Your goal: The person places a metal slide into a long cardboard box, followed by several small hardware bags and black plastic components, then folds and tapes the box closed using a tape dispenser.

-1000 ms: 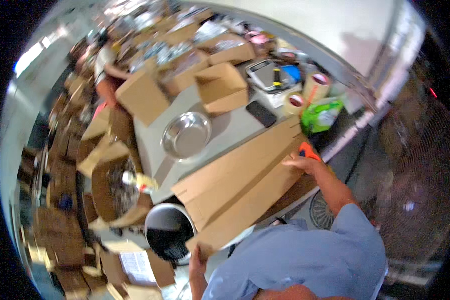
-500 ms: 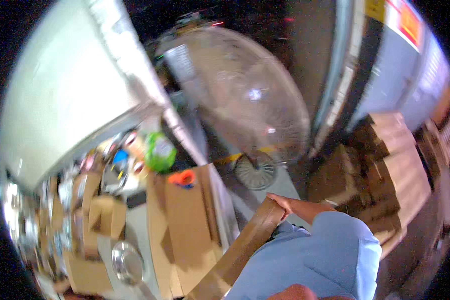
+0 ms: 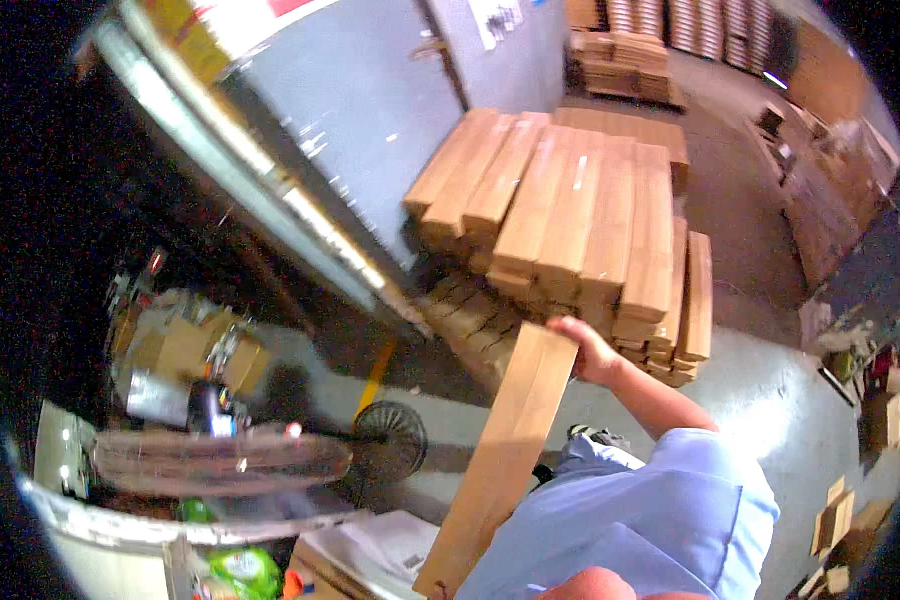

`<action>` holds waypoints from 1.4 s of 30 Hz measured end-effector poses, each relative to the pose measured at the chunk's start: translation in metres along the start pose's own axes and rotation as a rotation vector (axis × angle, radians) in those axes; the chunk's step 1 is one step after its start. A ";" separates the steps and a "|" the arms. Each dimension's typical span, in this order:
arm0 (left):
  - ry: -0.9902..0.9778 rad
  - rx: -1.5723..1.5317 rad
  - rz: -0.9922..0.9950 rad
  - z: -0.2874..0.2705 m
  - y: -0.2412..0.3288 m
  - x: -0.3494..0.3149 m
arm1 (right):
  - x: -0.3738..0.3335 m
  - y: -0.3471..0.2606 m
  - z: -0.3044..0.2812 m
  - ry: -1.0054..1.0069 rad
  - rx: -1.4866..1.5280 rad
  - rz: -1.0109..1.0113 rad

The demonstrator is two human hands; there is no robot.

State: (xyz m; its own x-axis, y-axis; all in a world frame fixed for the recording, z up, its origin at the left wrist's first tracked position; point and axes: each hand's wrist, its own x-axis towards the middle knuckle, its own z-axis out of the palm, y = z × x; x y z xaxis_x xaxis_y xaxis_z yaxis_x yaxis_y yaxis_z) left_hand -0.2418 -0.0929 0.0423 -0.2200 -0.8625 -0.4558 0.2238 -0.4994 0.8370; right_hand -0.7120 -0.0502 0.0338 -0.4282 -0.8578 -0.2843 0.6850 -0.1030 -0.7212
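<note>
My right hand (image 3: 588,352) is closed around the far end of a long, narrow cardboard box (image 3: 505,450). The box slants from the lower edge of the view up toward a stack of similar long cardboard boxes (image 3: 570,210). A taped seam or fold runs along its top face. Between the held box's far end and the front of the stack there is a small gap. My left hand does not show; the near end of the box runs down to the picture's lower edge.
The stack stands on a wooden pallet (image 3: 465,320) beside a grey door (image 3: 360,130). A large fan (image 3: 220,462) with a round base (image 3: 392,440) is at left. At lower left lies a green bag (image 3: 245,575) near the table. More boxes (image 3: 625,65) stand farther back.
My body has turned to the right, carrying the long box along. The stack now lies ahead; the fan and table have shifted to the lower left. My right hand keeps its hold.
</note>
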 end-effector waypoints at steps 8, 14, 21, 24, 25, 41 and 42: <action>-0.632 0.505 -0.445 0.231 -0.060 0.092 | -0.071 -0.127 -0.122 0.225 0.313 -0.507; -1.279 1.184 -0.574 0.429 -0.142 0.029 | -0.126 -0.121 -0.184 0.680 0.212 -0.663; -1.476 1.086 -0.519 0.394 -0.242 0.094 | -0.138 -0.094 -0.321 0.839 0.089 -0.613; -1.199 1.192 -0.288 0.306 -0.270 0.170 | -0.104 -0.067 -0.386 0.879 0.126 -0.365; -1.077 1.405 -0.239 0.283 -0.264 0.184 | -0.088 -0.066 -0.406 0.869 0.129 -0.361; -0.760 1.432 -0.522 0.208 -0.252 0.120 | 0.009 0.167 -0.472 0.965 -0.427 0.236; -0.729 1.343 -0.447 0.201 -0.259 0.115 | -0.011 0.169 -0.444 0.887 -0.546 0.321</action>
State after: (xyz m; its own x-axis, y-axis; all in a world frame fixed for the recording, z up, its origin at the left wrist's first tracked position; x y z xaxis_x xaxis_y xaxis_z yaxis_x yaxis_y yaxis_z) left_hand -0.5155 -0.0463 -0.1659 -0.5112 -0.2537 -0.8212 -0.8573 0.0819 0.5083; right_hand -0.8535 0.1656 -0.3651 -0.6989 -0.1135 -0.7061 0.5808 0.4861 -0.6530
